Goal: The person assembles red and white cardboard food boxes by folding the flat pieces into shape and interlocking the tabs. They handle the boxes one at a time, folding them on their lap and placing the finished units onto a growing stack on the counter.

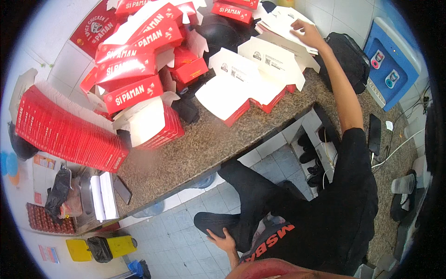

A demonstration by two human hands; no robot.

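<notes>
White carton stack (281,19): back of counter (172,160), beyond open-flapped boxes (223,98).
Step at stack: probably handling top cartons; lifting one would call for a thumb-and-finger pinch.
Right hand (305,34): at stack, fingers bent; cannot tell whether gripping.
Right arm (343,88): stretched over counter.
Left hand (224,241): on knee (207,222), fingers spread, holding nothing.
</notes>
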